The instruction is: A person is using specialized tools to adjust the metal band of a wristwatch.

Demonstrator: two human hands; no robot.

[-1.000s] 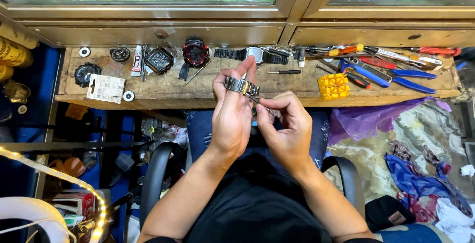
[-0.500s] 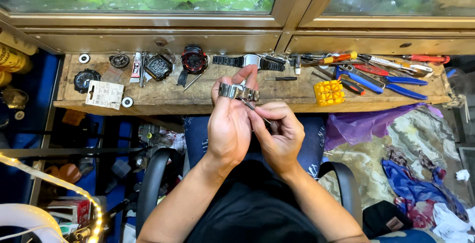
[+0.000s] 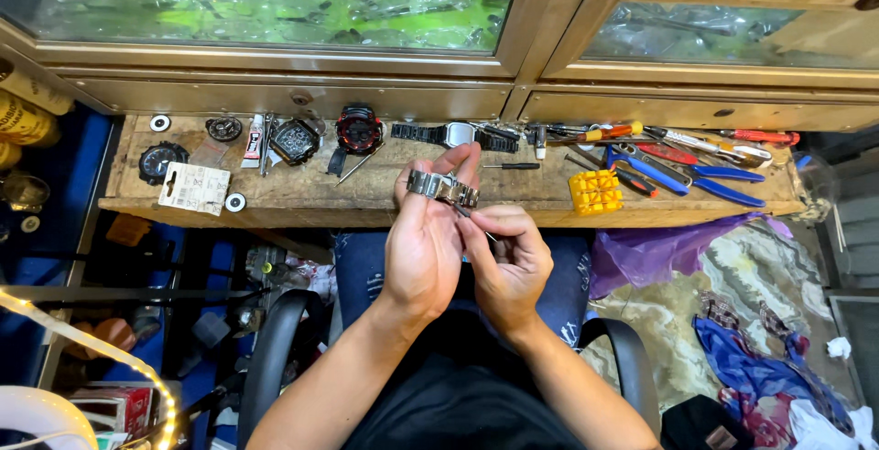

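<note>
The left hand [image 3: 423, 244] is gripping a metal watch bracelet [image 3: 443, 188] at its fingertips, just above the right hand [image 3: 509, 262]. The right hand is pressing against the left, pinching a thin tool [image 3: 476, 221] under the bracelet.

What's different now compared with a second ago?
Very little. The left hand keeps the metal watch band pinched, and the right hand stays pressed close below it with a thin tool. Both hands have edged slightly leftward in view. The watches and tools on the wooden bench lie unchanged.
</note>
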